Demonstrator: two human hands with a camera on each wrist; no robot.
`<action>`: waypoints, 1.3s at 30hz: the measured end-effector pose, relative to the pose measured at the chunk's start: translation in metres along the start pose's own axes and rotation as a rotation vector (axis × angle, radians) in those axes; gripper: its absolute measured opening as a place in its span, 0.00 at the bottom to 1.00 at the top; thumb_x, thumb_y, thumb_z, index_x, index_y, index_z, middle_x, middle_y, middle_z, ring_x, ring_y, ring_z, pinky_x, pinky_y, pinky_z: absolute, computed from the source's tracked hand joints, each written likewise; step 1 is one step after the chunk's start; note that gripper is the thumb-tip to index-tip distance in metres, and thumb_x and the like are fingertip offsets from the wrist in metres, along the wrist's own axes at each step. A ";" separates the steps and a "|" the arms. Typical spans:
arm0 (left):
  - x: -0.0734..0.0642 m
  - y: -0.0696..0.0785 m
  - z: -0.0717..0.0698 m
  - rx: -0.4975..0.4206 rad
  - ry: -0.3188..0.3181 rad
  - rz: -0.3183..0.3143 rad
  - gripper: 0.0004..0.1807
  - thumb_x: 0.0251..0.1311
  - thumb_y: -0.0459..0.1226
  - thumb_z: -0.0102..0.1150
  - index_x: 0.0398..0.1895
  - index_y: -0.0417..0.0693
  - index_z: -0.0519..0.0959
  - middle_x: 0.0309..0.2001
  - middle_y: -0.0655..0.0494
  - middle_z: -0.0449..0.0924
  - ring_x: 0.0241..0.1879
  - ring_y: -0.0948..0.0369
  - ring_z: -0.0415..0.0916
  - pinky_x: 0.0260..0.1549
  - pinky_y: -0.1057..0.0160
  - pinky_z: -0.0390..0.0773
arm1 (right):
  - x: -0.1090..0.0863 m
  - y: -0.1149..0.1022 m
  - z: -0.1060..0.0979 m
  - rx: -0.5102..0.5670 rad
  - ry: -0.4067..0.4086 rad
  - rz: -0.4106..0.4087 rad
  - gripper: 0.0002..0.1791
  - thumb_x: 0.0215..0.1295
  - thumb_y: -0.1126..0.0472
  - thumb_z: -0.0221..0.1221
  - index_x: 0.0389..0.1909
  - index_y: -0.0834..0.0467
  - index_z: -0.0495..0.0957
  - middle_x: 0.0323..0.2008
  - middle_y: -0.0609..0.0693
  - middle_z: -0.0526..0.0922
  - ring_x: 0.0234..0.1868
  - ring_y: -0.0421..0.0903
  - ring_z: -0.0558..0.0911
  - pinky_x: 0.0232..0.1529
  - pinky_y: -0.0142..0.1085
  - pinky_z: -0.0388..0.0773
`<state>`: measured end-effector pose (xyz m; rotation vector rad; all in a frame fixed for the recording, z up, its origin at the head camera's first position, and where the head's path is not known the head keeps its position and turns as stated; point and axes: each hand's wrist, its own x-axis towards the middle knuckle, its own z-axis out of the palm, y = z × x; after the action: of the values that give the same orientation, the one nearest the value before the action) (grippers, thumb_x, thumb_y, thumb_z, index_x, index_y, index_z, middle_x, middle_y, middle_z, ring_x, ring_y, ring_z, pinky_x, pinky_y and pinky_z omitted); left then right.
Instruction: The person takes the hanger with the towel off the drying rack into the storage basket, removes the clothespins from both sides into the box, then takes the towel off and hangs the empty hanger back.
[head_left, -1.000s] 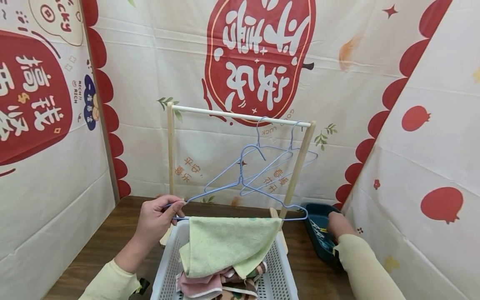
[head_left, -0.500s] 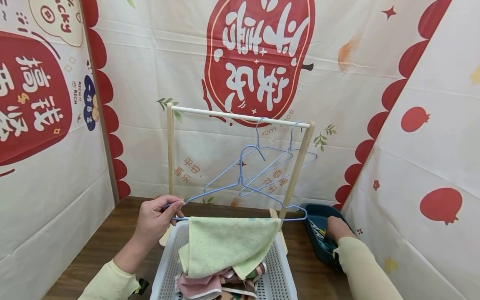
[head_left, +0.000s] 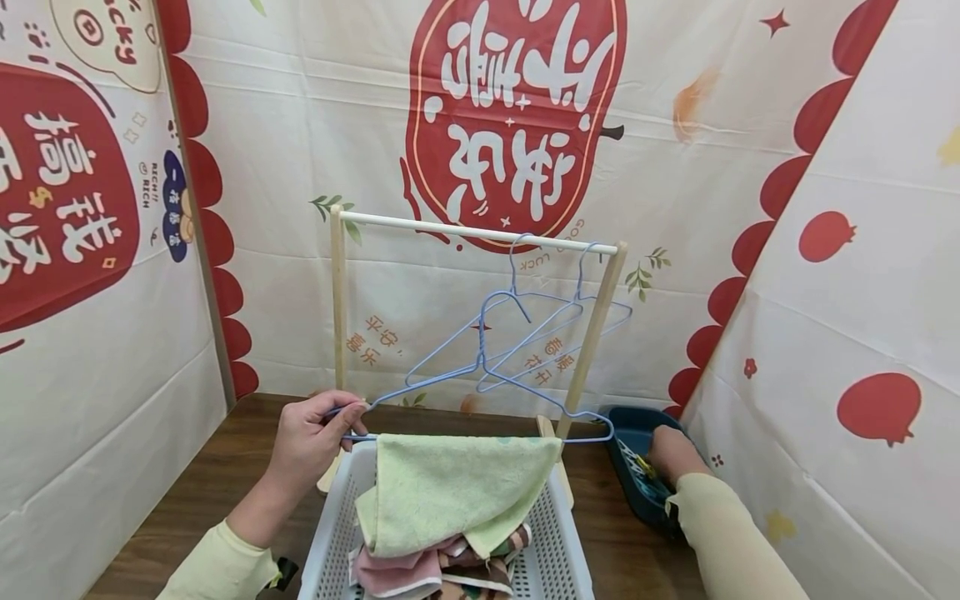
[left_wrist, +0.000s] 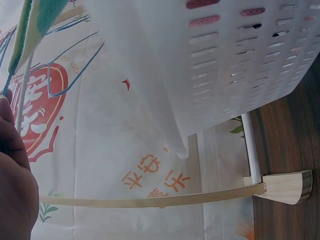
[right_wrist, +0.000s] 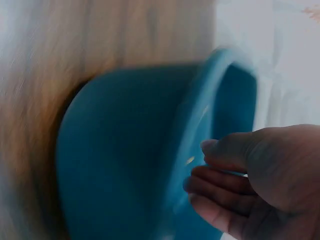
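My left hand (head_left: pixel 315 433) pinches the left end of a blue wire clothes hanger (head_left: pixel 480 360), its hook standing up. Over the hanger's bottom bar hangs a folded light green towel (head_left: pixel 457 492), which drops in front of the white perforated basket (head_left: pixel 573 542). On the right, my right hand (head_left: pixel 671 454) reaches into a dark teal bin (head_left: pixel 626 417) that holds several small clips (head_left: pixel 637 462), some pale, one yellowish. In the blurred right wrist view its fingers (right_wrist: pixel 220 192) are loosely bent, with a gap to the thumb and nothing seen between them.
A wooden rack (head_left: pixel 339 308) with a white rail (head_left: pixel 480 229) stands behind the basket. Two more blue hangers (head_left: pixel 581 287) hang on the rail's right side. Pink cloth (head_left: pixel 397 571) and patterned cloth (head_left: pixel 480 575) lie in the basket. Printed curtains (head_left: pixel 285 292) enclose the brown table (head_left: pixel 195 500).
Inside the teal bin, my right hand has shifted slightly left and down. The left hand, hanger and green towel stay in place.
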<state>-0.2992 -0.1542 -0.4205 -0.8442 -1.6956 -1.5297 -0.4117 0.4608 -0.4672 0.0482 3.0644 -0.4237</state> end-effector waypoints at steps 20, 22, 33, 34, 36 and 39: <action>-0.001 0.004 -0.004 0.010 -0.002 -0.024 0.04 0.66 0.17 0.68 0.40 0.28 0.86 0.25 0.46 0.86 0.19 0.65 0.81 0.19 0.71 0.82 | -0.115 -0.153 -0.066 0.355 0.869 -0.239 0.09 0.83 0.59 0.63 0.49 0.62 0.85 0.39 0.58 0.86 0.37 0.51 0.79 0.38 0.20 0.74; -0.001 0.004 -0.005 0.007 -0.003 -0.026 0.02 0.68 0.20 0.69 0.40 0.26 0.86 0.25 0.46 0.86 0.20 0.67 0.81 0.19 0.71 0.82 | -0.130 -0.174 -0.065 0.348 0.971 -0.392 0.05 0.79 0.64 0.66 0.46 0.63 0.85 0.36 0.56 0.85 0.34 0.49 0.79 0.39 0.16 0.71; -0.001 0.002 -0.003 -0.003 0.007 -0.023 0.05 0.67 0.18 0.68 0.39 0.31 0.87 0.24 0.46 0.86 0.20 0.68 0.81 0.18 0.71 0.81 | -0.167 -0.245 -0.040 0.273 0.840 -0.873 0.03 0.75 0.65 0.67 0.44 0.56 0.83 0.38 0.45 0.83 0.35 0.40 0.81 0.32 0.28 0.85; -0.001 0.002 -0.003 -0.001 0.007 -0.023 0.06 0.67 0.17 0.68 0.39 0.32 0.87 0.24 0.46 0.86 0.20 0.67 0.81 0.18 0.71 0.81 | -0.166 -0.249 -0.036 0.263 0.823 -0.895 0.03 0.75 0.65 0.68 0.44 0.56 0.84 0.39 0.44 0.84 0.36 0.40 0.81 0.32 0.30 0.86; 0.000 0.003 -0.003 0.003 0.005 -0.026 0.09 0.65 0.15 0.67 0.39 0.33 0.88 0.24 0.47 0.86 0.19 0.65 0.81 0.17 0.70 0.81 | -0.165 -0.256 -0.030 0.231 0.773 -0.920 0.03 0.75 0.63 0.68 0.46 0.55 0.84 0.41 0.44 0.84 0.38 0.41 0.82 0.35 0.35 0.87; 0.000 0.003 -0.003 -0.001 0.004 -0.027 0.09 0.66 0.15 0.66 0.39 0.33 0.87 0.24 0.48 0.86 0.18 0.63 0.81 0.17 0.70 0.82 | -0.163 -0.267 -0.019 0.181 0.697 -0.923 0.08 0.72 0.62 0.72 0.48 0.53 0.85 0.44 0.43 0.84 0.44 0.41 0.82 0.41 0.39 0.87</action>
<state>-0.2960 -0.1572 -0.4186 -0.8212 -1.7102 -1.5497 -0.2596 0.2054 -0.3680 -1.5531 3.4658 -0.8544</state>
